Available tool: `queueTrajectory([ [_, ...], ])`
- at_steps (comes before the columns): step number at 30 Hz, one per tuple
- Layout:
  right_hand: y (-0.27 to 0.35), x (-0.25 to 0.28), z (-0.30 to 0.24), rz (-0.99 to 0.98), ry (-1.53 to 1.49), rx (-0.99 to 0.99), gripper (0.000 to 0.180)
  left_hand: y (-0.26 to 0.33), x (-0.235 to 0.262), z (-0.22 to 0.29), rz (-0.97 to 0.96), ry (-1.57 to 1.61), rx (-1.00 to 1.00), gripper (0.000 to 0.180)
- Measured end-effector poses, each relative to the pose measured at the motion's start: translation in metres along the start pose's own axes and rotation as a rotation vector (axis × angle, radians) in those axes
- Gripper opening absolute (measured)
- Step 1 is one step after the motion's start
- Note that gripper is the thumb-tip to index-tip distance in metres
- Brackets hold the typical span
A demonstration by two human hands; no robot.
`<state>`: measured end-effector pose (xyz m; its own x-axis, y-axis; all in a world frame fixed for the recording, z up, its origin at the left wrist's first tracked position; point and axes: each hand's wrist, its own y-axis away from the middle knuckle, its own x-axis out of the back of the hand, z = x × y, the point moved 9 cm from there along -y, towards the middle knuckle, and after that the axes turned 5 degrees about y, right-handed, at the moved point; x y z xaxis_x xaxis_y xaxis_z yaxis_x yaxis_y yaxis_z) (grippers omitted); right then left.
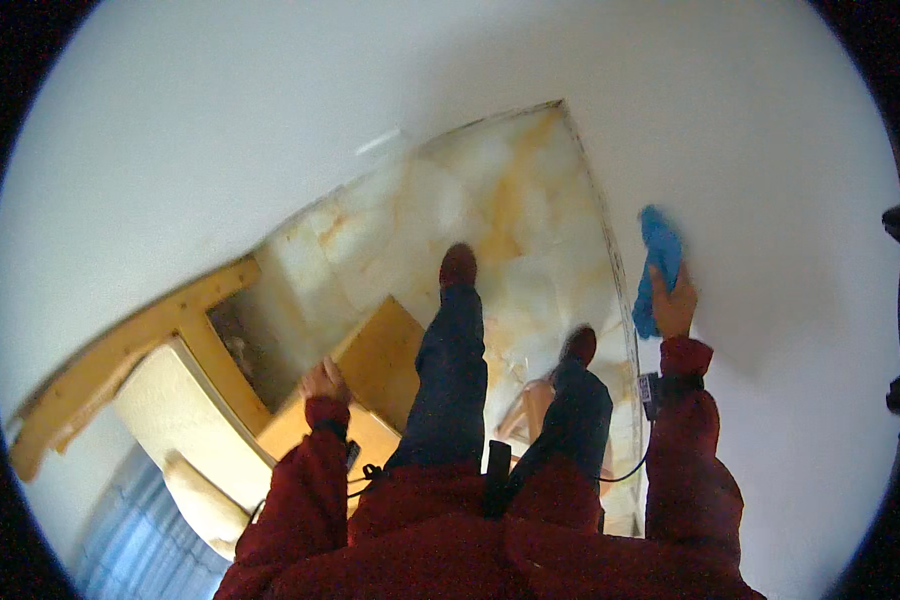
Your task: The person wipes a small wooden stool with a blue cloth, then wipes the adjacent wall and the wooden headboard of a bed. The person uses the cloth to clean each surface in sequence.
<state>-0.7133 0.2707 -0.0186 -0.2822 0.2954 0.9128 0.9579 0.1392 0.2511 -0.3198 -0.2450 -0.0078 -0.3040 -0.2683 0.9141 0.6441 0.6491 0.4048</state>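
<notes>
My right hand is closed on a crumpled blue cloth, pressed to the white wall on the right. The cloth spreads above and beside the fingers. On the left, my left hand has its fingers curled in, and no object shows in it. It hangs over a yellow-brown wooden cabinet; whether it touches the cabinet I cannot tell.
A wooden bed frame with a pale mattress stands at the left. Blue striped bedding lies lower left. Behind my right leg is a pinkish stool. The marbled tile floor meets two walls in a corner ahead.
</notes>
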Motion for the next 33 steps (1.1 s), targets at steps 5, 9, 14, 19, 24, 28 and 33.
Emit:
queueTrajectory([
  [5, -0.052, 0.103, -0.045, 0.311, -0.324, -0.223, 0.044, -0.003, -0.04, -0.002, -0.534, 0.297, 0.012, 0.036],
  [9, -0.032, 0.128, -0.015, 0.5, -0.409, -0.387, 0.038, -0.018, -0.056, -0.016, -0.652, 0.425, 0.122, 0.032],
  [14, 0.02, 0.082, 0.067, 0.608, -0.314, -0.521, 0.033, -0.062, -0.051, -0.034, -0.779, 0.233, -0.011, 0.027],
  [19, 0.072, 0.05, 0.163, 0.837, -0.092, -0.58, 0.029, -0.147, -0.093, -0.036, -0.847, 0.134, -0.169, 0.023],
  [24, 0.138, 0.053, 0.244, 0.981, -0.26, -0.948, 0.051, -0.267, -0.131, 0.044, -0.783, 0.049, -0.448, 0.023],
  [28, 0.095, 0.093, 0.192, 1.042, -0.65, -0.722, 0.069, -0.313, -0.035, 0.209, -0.139, -0.353, -1.177, 0.033],
  [33, -0.014, 0.139, 0.048, 0.781, -1.017, -0.236, 0.066, -0.251, 0.096, 0.374, -0.6, 0.982, -0.696, 0.037],
])
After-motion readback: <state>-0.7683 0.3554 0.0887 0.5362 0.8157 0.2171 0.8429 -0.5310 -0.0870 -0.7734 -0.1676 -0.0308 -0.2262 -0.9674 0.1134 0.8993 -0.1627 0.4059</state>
